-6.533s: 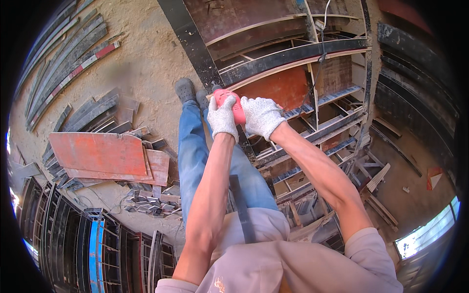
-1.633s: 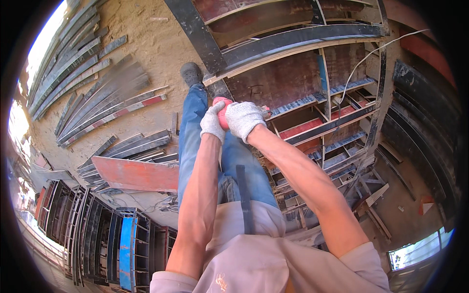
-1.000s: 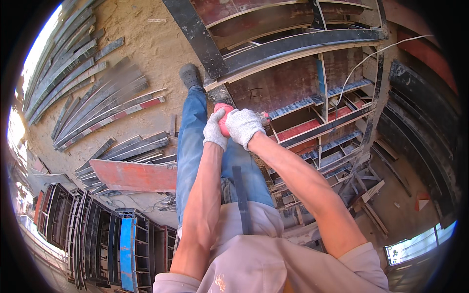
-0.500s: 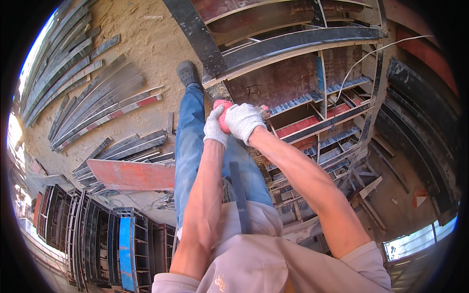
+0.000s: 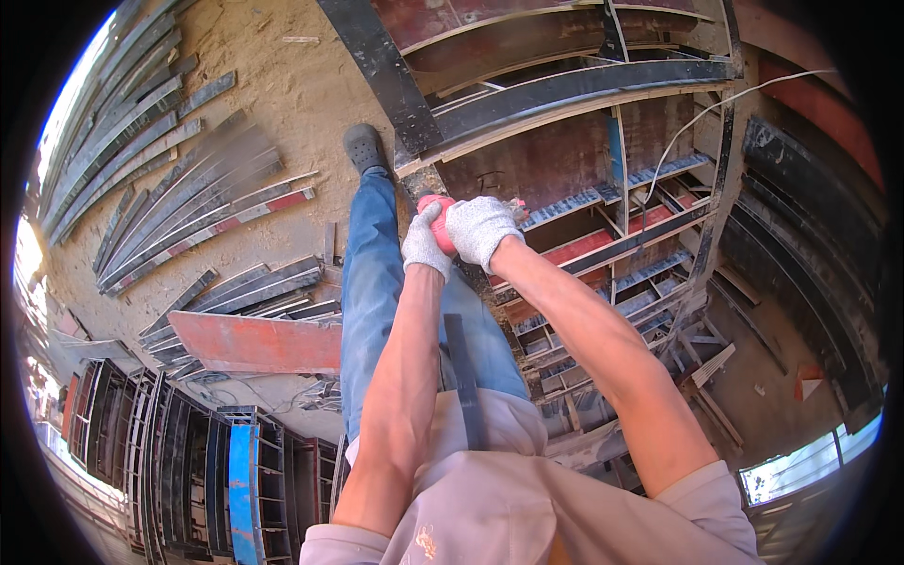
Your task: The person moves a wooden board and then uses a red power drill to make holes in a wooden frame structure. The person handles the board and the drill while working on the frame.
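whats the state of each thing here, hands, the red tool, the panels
left hand: gloved, closed on the red tool
right hand: gloved, closed on the red tool
red tool: gripped in both hands, mostly hidden, held against the steel frame
steel frame: lying flat, ribs up
red panel: lying flat on the ground
steel strips: loose, stacked on sand
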The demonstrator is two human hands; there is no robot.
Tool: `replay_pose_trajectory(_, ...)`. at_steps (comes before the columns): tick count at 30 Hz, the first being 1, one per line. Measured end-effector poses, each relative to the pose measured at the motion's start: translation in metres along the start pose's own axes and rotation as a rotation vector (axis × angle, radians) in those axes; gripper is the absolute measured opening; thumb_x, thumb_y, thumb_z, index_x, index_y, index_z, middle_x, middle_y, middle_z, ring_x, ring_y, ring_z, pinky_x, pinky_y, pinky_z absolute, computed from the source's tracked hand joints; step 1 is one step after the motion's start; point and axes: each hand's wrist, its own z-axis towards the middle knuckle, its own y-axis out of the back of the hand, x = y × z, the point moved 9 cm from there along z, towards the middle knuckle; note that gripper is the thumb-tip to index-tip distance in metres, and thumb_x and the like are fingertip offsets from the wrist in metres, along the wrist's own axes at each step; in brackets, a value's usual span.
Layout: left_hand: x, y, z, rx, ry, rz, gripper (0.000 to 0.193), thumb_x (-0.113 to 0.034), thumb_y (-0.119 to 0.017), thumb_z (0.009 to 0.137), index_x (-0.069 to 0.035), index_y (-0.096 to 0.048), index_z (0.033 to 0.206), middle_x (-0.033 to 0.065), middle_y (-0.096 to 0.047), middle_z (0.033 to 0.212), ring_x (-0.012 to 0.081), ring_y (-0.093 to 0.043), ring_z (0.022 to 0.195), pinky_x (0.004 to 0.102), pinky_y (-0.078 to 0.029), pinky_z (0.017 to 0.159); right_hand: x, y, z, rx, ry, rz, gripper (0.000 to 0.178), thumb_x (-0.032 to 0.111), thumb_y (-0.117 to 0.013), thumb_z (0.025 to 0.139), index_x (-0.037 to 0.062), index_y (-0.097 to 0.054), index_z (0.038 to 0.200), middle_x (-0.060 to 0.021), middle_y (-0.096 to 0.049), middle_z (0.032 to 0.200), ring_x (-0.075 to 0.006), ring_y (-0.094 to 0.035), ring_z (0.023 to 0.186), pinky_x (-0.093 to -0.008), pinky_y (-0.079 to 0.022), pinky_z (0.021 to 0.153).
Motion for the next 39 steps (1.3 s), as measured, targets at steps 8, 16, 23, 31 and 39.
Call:
replay_pose_trajectory(8, -0.049, 0.032, 0.01, 0.09, -0.013, 0.092, 0.039, -0.026, -0.063, 0.097, 0.001, -0.061, 0.125, 0.0186, -0.072, 0.117, 0.0344, -0.069, 0.109, 0.0474, -0.054, 0.101, 0.01, -0.068, 0.08, -0.413, -0.33, 0.085, 0.03, 0.025, -0.057, 0.092, 0.0065, -0.074, 0.109, -0.0208, -0.076, 0.099, -0.036, -0.075, 0.085, -0.0504, -0.058, 0.079)
replay_pose_trajectory(16, -0.005, 0.013, 0.0, 0.099, -0.125, 0.128, 0.039, -0.017, -0.068, 0.095, -0.007, -0.057, 0.131, 0.0172, -0.069, 0.124, 0.035, -0.07, 0.109, 0.0507, -0.056, 0.098, 0.0, -0.013, -0.01, -0.049, -0.085, -0.079, 0.023, 0.02, -0.069, 0.085, 0.0072, -0.076, 0.103, -0.0187, -0.076, 0.109, -0.0318, -0.076, 0.095, -0.0457, -0.061, 0.077)
replay_pose_trajectory(23, -0.017, -0.067, -0.082, -0.037, -0.301, 0.414, 0.058, -0.009, -0.077, 0.084, -0.004, -0.054, 0.137, 0.0106, -0.065, 0.121, 0.0246, -0.065, 0.108, 0.0382, -0.054, 0.093, -0.019, 0.023, -0.065, -0.25, -0.177, -0.004, 0.035, 0.017, -0.07, 0.077, 0.0011, -0.062, 0.107, -0.0179, -0.073, 0.092, -0.0338, -0.074, 0.086, -0.0455, -0.06, 0.075)
replay_pose_trajectory(31, -0.044, -0.12, -0.045, -0.053, -0.373, 0.492, 0.045, -0.011, -0.078, 0.082, -0.011, -0.059, 0.123, 0.0089, -0.065, 0.112, 0.0241, -0.066, 0.096, 0.0423, -0.056, 0.083, -0.058, 0.06, -0.027, -0.274, -0.141, -0.018, 0.031, 0.018, -0.069, 0.079, 0.004, -0.062, 0.106, -0.0201, -0.073, 0.093, -0.036, -0.074, 0.087, -0.0483, -0.059, 0.078)
replay_pose_trajectory(39, -0.046, -0.128, -0.042, -0.092, -0.375, 0.424, 0.039, -0.008, -0.076, 0.083, -0.01, -0.061, 0.119, 0.0076, -0.066, 0.106, 0.0225, -0.067, 0.093, 0.0411, -0.056, 0.081, -0.064, 0.067, -0.016, -0.19, -0.142, 0.04, 0.029, 0.019, -0.07, 0.079, 0.0041, -0.066, 0.104, -0.0205, -0.075, 0.09, -0.0355, -0.075, 0.087, -0.0472, -0.06, 0.077)
